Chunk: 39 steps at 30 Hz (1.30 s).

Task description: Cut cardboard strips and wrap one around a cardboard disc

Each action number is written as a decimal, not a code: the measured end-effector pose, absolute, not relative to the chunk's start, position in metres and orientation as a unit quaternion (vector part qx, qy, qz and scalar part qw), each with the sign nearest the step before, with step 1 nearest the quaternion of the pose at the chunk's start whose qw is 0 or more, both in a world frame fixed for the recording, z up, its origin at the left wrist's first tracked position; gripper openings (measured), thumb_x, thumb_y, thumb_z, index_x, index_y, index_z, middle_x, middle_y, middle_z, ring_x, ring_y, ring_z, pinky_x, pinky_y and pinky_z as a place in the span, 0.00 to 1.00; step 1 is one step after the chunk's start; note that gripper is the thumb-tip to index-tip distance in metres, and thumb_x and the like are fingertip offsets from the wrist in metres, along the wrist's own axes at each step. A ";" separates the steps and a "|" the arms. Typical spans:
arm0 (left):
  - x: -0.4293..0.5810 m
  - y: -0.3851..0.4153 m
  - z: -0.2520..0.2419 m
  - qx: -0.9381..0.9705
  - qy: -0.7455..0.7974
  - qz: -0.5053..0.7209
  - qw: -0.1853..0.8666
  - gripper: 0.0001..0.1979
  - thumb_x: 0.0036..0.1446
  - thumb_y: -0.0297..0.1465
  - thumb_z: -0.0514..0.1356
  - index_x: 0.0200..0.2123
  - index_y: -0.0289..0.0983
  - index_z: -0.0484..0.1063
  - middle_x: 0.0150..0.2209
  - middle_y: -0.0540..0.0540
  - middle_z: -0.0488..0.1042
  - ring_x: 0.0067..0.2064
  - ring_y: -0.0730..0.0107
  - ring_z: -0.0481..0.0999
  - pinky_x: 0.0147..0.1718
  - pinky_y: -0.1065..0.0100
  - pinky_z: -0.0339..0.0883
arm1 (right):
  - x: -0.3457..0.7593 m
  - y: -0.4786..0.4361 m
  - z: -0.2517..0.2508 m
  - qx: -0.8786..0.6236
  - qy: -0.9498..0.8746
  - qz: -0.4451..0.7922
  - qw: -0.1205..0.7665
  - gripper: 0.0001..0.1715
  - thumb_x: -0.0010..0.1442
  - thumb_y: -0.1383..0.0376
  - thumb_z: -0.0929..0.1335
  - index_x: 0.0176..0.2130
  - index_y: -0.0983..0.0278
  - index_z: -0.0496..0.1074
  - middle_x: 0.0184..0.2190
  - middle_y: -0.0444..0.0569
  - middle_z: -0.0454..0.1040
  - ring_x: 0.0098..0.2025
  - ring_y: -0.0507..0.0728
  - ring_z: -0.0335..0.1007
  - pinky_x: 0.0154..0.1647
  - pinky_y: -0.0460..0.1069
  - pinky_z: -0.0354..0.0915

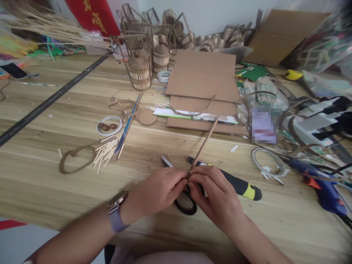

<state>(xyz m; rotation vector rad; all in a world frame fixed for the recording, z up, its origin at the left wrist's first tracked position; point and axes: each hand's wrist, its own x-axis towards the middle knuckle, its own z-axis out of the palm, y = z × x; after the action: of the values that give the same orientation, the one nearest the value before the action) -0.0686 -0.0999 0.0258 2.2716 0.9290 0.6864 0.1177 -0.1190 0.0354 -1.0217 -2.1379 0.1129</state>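
My left hand [158, 190] and my right hand [217, 192] meet low in the middle of the view. Fingertips of both are pinched on the near end of a thin brown cardboard strip [205, 145], which slants up and away to the right. The pinched end itself is hidden by the fingers. Beneath the hands lie scissors [189, 211] with black handles, partly covered. A black and yellow utility knife [240, 186] rests on the table beside my right hand, its middle partly behind the fingers.
To the left are light wooden sticks [106, 152], a curled brown strip [64, 167] and a tape roll [121, 128] around brown balls. Cardboard sheets [203, 75] and small lidded baskets [140, 75] stand farther back. A blue glue gun [327, 190] and another tape roll [254, 161] lie right.
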 end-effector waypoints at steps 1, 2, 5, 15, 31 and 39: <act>-0.069 -0.100 0.026 0.851 0.347 0.258 0.299 0.14 0.71 0.31 0.46 0.38 0.36 0.70 0.34 0.45 0.76 0.36 0.66 0.75 0.35 0.67 0.65 | 0.118 -0.119 0.035 -0.399 -0.835 0.049 0.375 0.08 0.62 0.74 0.66 0.38 0.61 0.69 0.34 0.48 0.76 0.37 0.54 0.74 0.39 0.50 0.72; -0.069 -0.099 0.026 0.849 0.346 0.257 0.306 0.14 0.71 0.31 0.46 0.38 0.36 0.70 0.34 0.46 0.76 0.36 0.66 0.74 0.35 0.68 0.65 | 0.119 -0.119 0.035 -0.399 -0.836 0.054 0.374 0.08 0.62 0.74 0.66 0.38 0.61 0.69 0.34 0.48 0.75 0.38 0.54 0.74 0.40 0.50 0.72; -0.070 -0.098 0.024 0.844 0.340 0.256 0.328 0.13 0.70 0.31 0.48 0.37 0.36 0.70 0.33 0.47 0.75 0.35 0.67 0.74 0.35 0.69 0.65 | 0.121 -0.119 0.034 -0.395 -0.837 0.063 0.374 0.08 0.62 0.74 0.65 0.38 0.61 0.68 0.34 0.48 0.75 0.38 0.54 0.73 0.40 0.50 0.72; -0.073 -0.091 0.021 0.848 0.304 0.270 0.340 0.13 0.70 0.29 0.48 0.35 0.37 0.70 0.32 0.47 0.75 0.35 0.68 0.73 0.35 0.69 0.65 | 0.124 -0.116 0.041 -0.388 -0.827 0.117 0.390 0.09 0.59 0.74 0.64 0.35 0.60 0.67 0.32 0.47 0.75 0.34 0.54 0.75 0.35 0.48 0.72; -0.070 -0.096 0.030 0.759 0.346 0.275 0.479 0.13 0.68 0.32 0.51 0.34 0.36 0.72 0.30 0.50 0.76 0.32 0.72 0.73 0.32 0.72 0.63 | 0.123 -0.115 0.037 -0.382 -0.822 0.044 0.420 0.04 0.63 0.69 0.68 0.40 0.61 0.72 0.35 0.49 0.79 0.38 0.56 0.76 0.38 0.52 0.73; -0.066 -0.097 0.023 0.674 0.362 0.251 0.593 0.12 0.68 0.34 0.51 0.38 0.36 0.72 0.31 0.49 0.75 0.35 0.70 0.75 0.34 0.70 0.68 | 0.122 -0.119 0.033 -0.389 -0.827 -0.005 0.406 0.10 0.63 0.71 0.68 0.42 0.58 0.75 0.37 0.47 0.83 0.39 0.57 0.78 0.40 0.54 0.69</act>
<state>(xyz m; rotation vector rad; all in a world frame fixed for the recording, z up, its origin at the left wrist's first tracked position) -0.0663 -0.0975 0.0232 1.5670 0.8425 0.5838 0.1218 -0.1188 0.0328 -0.9813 -2.0858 -0.0128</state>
